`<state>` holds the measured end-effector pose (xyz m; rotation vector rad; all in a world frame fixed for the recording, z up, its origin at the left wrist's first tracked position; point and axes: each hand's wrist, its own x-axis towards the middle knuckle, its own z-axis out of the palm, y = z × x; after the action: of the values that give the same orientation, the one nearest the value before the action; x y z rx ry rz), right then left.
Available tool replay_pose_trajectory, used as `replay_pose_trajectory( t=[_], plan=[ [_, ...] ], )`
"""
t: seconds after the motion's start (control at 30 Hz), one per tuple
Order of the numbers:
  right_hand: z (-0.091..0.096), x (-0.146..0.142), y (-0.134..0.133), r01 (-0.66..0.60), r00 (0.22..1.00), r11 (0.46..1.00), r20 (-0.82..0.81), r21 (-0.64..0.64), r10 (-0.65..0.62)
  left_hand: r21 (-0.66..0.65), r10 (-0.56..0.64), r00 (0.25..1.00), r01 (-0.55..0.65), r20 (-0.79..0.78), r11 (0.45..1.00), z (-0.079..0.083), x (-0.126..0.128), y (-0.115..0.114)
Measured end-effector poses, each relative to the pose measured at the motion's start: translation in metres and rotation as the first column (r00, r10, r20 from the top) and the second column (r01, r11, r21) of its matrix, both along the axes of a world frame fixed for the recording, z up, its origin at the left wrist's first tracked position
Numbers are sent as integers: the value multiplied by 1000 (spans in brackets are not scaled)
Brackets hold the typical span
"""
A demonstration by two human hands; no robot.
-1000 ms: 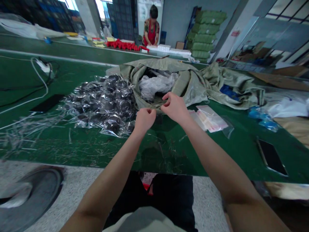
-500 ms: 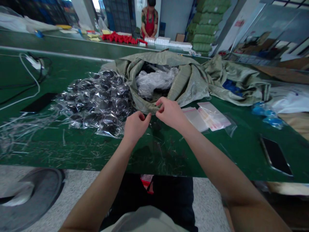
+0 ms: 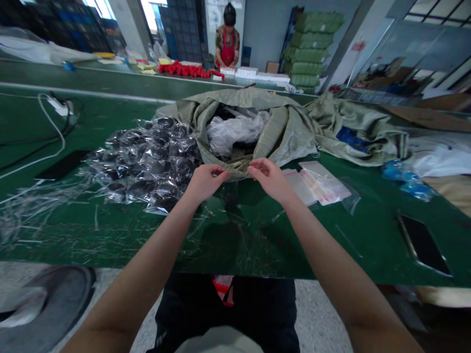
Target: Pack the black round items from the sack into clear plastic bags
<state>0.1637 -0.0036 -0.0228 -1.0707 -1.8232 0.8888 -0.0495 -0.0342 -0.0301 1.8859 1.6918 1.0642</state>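
My left hand [image 3: 205,181] is closed in a pinch, thumb and forefinger together, at the front lip of an open grey-green woven sack [image 3: 287,127]. Opposite it, my right hand [image 3: 271,178] pinches in the same way, a short gap away. Whatever lies between the fingertips is too thin or clear to make out. Below the gap a small dark round thing [image 3: 230,197] shows faintly near the tabletop. Crumpled clear plastic [image 3: 235,130] fills the sack's mouth. Left of my left hand lies a heap of dark round pieces in clear wrappers [image 3: 154,159].
Flat clear bags [image 3: 320,182] lie right of my right hand, and a phone [image 3: 423,242] near the right front edge. Plastic strips [image 3: 40,206] and a dark flat device [image 3: 62,164] lie left. A second sack [image 3: 364,127] stands right. Across the bench, a person [image 3: 228,44] works.
My hands have drawn apart, the left going left and the right going right. Both stay pinched. The view has tilted up slightly.
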Motion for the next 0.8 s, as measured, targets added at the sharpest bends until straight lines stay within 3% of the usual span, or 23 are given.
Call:
replay_pose_trajectory(
  t=[0.13,0.2,0.33,0.53,0.67,0.8],
  plan=[
    [-30,-2,-19,-10,1000,1000,-11,1,10,-12,18,1000,-19,-17,1000,2,1,5],
    [-39,-10,-29,-1,999,997,44,72,-3,-6,26,999,-26,-27,1000,3,2,5],
    [-46,-30,-38,17,995,969,94,245,-41,-16,47,998,-47,-35,999,4,4,5],
    [-48,-41,-37,-2,997,946,80,323,-25,-17,40,999,-40,-17,999,2,-1,8],
    [-47,-29,-30,-18,997,972,-64,233,34,-35,-30,996,33,85,999,0,-16,9],
    [-52,-12,-14,-154,921,987,-370,-49,125,-136,-108,957,148,268,980,-8,-23,9]
  ],
)
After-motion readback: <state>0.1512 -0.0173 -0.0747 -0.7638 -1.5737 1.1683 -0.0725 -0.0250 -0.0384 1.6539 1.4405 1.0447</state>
